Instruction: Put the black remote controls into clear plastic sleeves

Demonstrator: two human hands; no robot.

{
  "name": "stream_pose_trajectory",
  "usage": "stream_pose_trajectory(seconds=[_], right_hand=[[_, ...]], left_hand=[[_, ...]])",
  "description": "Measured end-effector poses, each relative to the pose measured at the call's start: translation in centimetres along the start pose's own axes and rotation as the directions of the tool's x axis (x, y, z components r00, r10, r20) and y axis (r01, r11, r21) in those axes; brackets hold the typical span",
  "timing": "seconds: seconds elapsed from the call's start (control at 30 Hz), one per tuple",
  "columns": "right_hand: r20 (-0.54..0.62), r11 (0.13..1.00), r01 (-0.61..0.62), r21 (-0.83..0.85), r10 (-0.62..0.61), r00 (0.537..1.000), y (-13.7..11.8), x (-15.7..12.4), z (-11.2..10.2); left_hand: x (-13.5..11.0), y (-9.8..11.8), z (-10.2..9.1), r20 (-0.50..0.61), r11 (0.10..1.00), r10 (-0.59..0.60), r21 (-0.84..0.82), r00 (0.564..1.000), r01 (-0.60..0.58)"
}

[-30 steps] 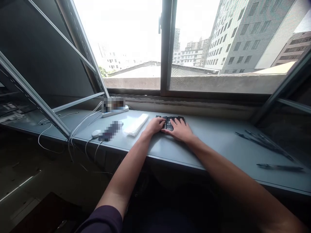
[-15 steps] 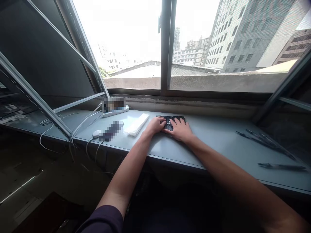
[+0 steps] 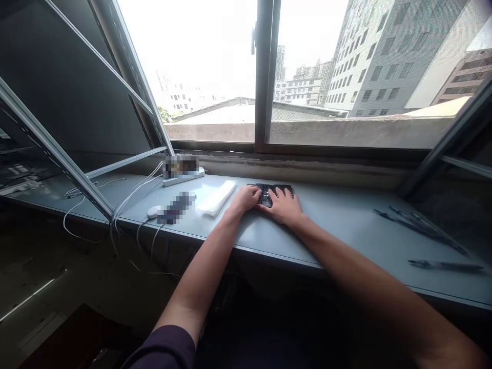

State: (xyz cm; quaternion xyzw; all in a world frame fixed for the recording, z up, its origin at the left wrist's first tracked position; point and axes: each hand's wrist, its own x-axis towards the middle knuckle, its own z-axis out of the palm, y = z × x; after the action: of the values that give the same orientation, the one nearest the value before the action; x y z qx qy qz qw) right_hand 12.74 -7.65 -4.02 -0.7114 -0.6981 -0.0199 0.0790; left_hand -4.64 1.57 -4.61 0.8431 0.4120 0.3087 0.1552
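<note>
A small black folding keyboard with pale key markings lies on the desk in front of me. At its left end is my left hand, with the fingers bent together and the thumb over the keys; the fingertips are partly hidden. My right hand rests palm down across the right part, its fingers spread on the keys and its thumb reaching left along the near edge. The hands cover much of the keyboard. To the left of my left hand lies a flat white packet.
A blurred-out object and a round white charger lie farther left, near a white power strip and loose cables. Several pens are at the right of the grey desk. Metal frames slant up on both sides; a window stands behind.
The fingers of my right hand have shifted slightly on the keys. My left hand and the keyboard stay in place.
</note>
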Motion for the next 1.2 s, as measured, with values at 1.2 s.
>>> stream_pose_trajectory(seconds=[1.2], right_hand=[[-0.311,0.957,0.17,0.233,-0.092,0.946,1.7,1.4,0.4]], left_hand=[[-1.5,-0.9,-10.9,-0.127,0.765,-0.526,0.363,0.841,0.533]])
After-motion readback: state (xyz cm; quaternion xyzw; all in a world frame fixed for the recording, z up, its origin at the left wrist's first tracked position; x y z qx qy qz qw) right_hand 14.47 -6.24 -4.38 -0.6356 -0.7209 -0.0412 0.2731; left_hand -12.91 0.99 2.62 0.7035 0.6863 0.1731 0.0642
